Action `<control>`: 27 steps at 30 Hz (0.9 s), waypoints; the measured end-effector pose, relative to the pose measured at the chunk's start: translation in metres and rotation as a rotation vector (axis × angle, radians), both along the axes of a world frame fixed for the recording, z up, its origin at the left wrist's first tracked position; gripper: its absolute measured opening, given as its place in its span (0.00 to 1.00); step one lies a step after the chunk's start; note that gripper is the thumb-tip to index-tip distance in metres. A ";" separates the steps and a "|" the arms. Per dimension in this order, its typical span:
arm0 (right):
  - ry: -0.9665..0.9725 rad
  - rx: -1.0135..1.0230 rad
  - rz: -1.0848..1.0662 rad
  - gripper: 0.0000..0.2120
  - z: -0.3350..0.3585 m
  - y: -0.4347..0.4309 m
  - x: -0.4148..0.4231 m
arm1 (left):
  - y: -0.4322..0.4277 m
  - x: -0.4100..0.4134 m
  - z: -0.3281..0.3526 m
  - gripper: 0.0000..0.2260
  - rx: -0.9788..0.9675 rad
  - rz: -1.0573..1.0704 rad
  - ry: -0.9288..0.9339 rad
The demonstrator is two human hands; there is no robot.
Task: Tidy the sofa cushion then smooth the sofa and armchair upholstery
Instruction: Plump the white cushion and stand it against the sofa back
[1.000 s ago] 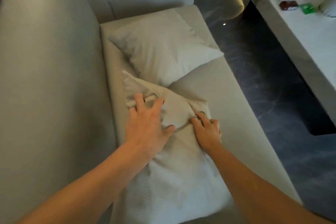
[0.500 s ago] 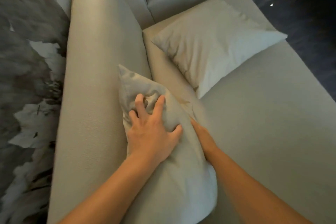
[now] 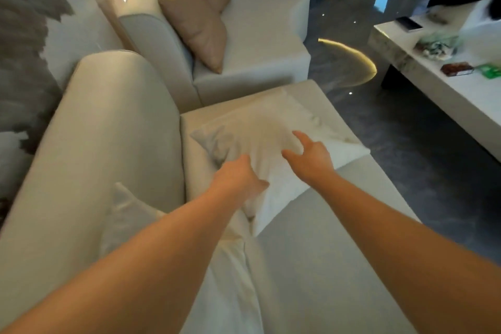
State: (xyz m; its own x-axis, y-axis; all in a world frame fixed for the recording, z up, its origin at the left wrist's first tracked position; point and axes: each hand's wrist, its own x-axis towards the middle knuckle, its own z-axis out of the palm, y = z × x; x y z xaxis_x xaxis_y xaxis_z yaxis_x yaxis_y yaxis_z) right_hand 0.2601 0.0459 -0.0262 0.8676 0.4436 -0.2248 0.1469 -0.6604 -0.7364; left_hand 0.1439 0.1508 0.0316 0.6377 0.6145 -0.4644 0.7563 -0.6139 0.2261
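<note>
A pale cushion [image 3: 273,127] lies flat on the light sofa seat [image 3: 325,252], at its far end. My left hand [image 3: 238,176] is at that cushion's near-left edge, fingers curled into the fabric and thumb on top. Over the cushion's middle is my right hand [image 3: 309,154], fingers spread, resting on it or just above it. A second pale cushion [image 3: 127,214] leans upright against the sofa backrest [image 3: 108,130], partly hidden by my left forearm.
Beyond the sofa stands an armchair section [image 3: 260,43] with two tan cushions [image 3: 195,22]. To the right, across a strip of dark glossy floor [image 3: 379,130], a white coffee table [image 3: 447,100] holds small items.
Both hands have left the near cushion, which now leans against the backrest, and have moved forward onto the far cushion. My view has lifted toward the armchair.
</note>
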 end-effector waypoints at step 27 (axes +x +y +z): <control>0.654 0.366 -0.221 0.29 -0.060 0.084 0.038 | 0.069 0.099 0.018 0.21 0.647 -0.354 -0.093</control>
